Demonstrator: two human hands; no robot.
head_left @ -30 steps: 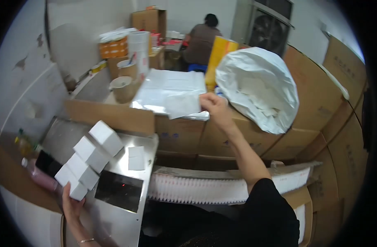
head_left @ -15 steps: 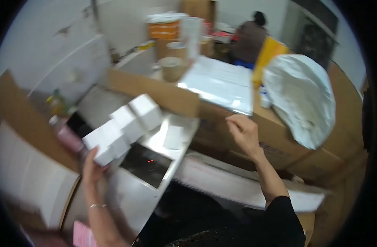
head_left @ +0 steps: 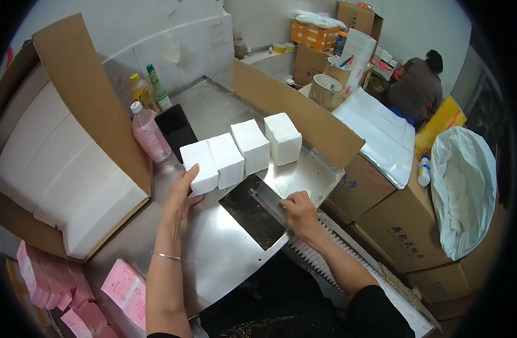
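Several white blocks of folded paper tissue stand in a slanting row on the metal table. My left hand (head_left: 185, 188) is closed on the nearest tissue stack (head_left: 201, 163), thumb against its side and fingers low by its base. Touching that stack is a second one (head_left: 226, 160); the third (head_left: 251, 147) and fourth (head_left: 283, 139) stand a little apart. My right hand (head_left: 301, 215) is in a pinch at the right edge of a dark rectangular panel (head_left: 248, 217) with a small red light. From its fingers a see-through plastic strip (head_left: 267, 201) extends over the panel.
An open carton (head_left: 109, 141) of white tissue stands left, above pink packets (head_left: 123, 287). Bottles (head_left: 151, 135) and a black phone-like slab (head_left: 175, 127) are behind the stacks. Right are brown cartons (head_left: 408, 225), clear plastic sheets (head_left: 377, 132) and a white sack (head_left: 464, 191). A person (head_left: 419, 84) sits farther back.
My right hand has come down from beside the cartons to the dark panel, where the see-through strip now shows. My left hand stays at the nearest tissue stack. The view has shifted.
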